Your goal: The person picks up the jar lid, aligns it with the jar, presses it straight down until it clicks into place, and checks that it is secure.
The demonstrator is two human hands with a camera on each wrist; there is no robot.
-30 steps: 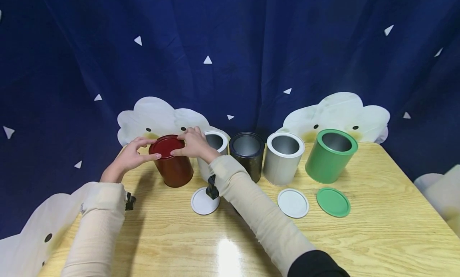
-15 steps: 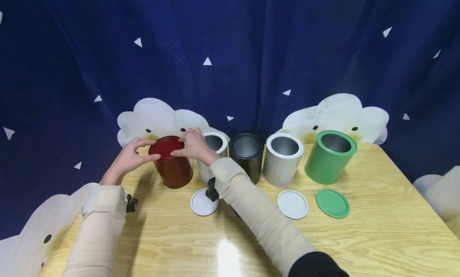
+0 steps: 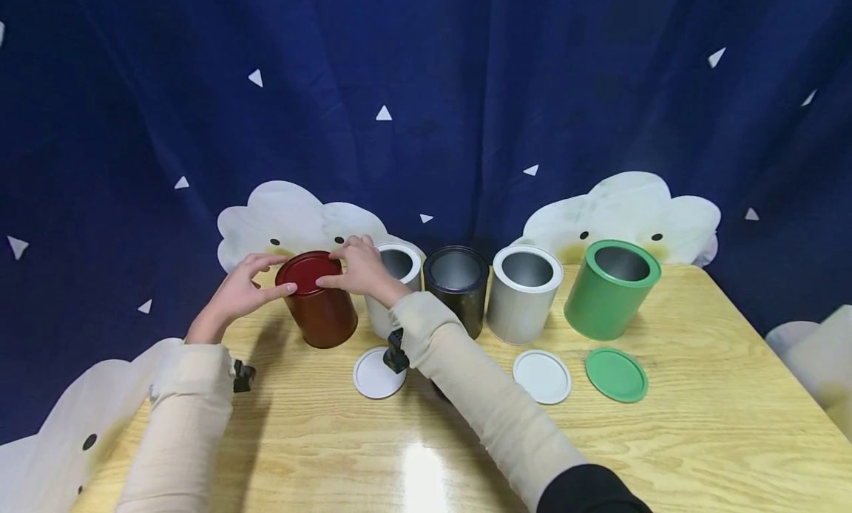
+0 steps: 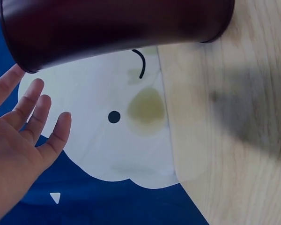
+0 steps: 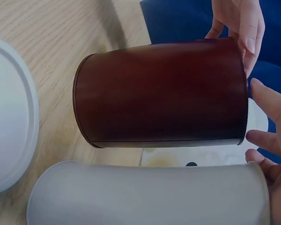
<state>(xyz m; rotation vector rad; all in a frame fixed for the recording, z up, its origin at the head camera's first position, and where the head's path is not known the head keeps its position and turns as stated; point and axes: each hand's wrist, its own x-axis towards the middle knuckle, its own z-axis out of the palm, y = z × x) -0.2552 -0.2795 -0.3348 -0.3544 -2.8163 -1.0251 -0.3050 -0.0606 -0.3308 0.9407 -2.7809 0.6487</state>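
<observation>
In the head view a dark red can (image 3: 325, 322) stands upright at the left end of a row, its red lid (image 3: 306, 273) lying on its top. My left hand (image 3: 241, 291) is at the lid's left side, thumb at the front edge, a finger at the back. Across from it my right hand (image 3: 362, 269) touches the right side with thumb and fingertips. The right wrist view shows the red can's side (image 5: 161, 93), with right fingertips at its rim. Spread left fingers (image 4: 30, 105) reach to the rim in the left wrist view.
Right of the red can stand a white can (image 3: 376, 313), a black can (image 3: 468, 302), another white can (image 3: 521, 313) and a green can (image 3: 607, 306), all lidless. Two white lids (image 3: 542, 377) and a green lid (image 3: 617, 375) lie in front. My right forearm crosses the table.
</observation>
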